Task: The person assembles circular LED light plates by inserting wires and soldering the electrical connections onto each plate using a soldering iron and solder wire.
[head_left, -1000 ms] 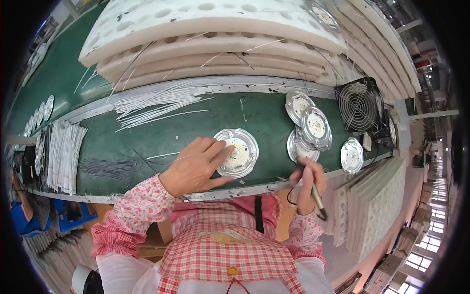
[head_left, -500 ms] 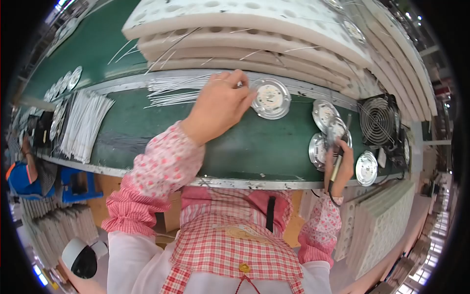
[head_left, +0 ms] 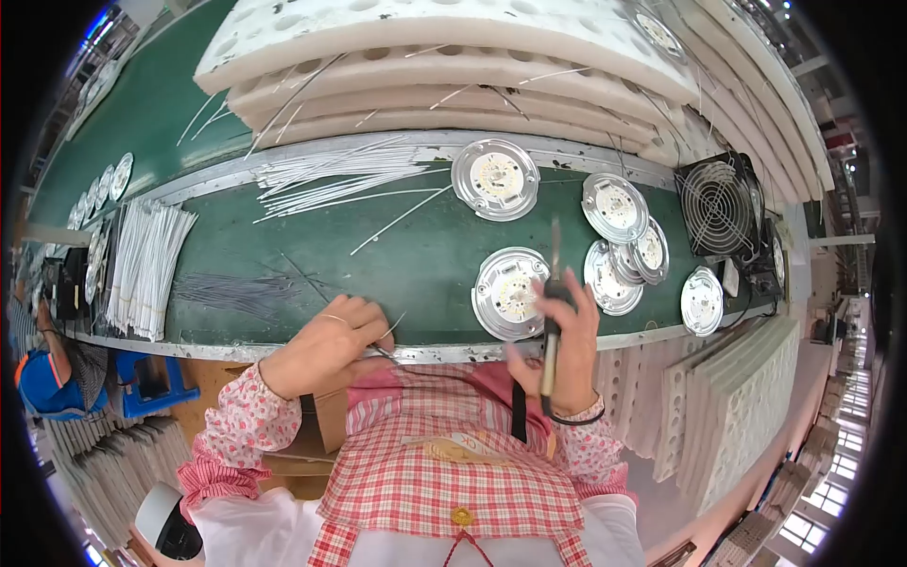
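Note:
My left hand (head_left: 333, 342) is at the bench's front edge, its fingertips pinched on a thin dark wire (head_left: 381, 352). Just behind it lies a loose bunch of dark wires (head_left: 236, 291). My right hand (head_left: 567, 345) is closed around a soldering iron (head_left: 549, 359), whose tip points away from me. Beside that hand, a round silver LED disc (head_left: 505, 295) lies on the green bench, partly covered by the fingers. Farther back is another LED disc (head_left: 495, 180), near a spread of white wires (head_left: 331, 175).
Several more discs (head_left: 616, 210) lie at the right, some overlapping, by a black fan (head_left: 715, 206). Pierced foam boards (head_left: 425, 57) are stacked along the back. A bundle of white wires (head_left: 151, 269) sits at the left. Another person (head_left: 57, 373) is at the far left.
My left hand has come from the white wires down to the front edge and now pinches a dark wire. The right hand moved left with the iron; a disc now lies near it.

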Tool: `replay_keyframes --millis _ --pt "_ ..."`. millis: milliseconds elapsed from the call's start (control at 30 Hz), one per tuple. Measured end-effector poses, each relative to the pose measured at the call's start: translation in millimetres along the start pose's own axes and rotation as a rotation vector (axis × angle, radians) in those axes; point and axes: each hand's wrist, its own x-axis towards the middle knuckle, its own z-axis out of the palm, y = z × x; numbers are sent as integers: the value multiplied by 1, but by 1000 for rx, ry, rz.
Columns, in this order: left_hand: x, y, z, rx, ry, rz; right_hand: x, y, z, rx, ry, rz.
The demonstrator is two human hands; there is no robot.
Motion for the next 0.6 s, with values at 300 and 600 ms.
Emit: replay_keyframes --millis 300,600 --pt "-8 1 20 182 181 21 27 0 22 -19 -73 84" --pt "95 38 20 -707 513 -72 22 -4 19 1253 -67 402"
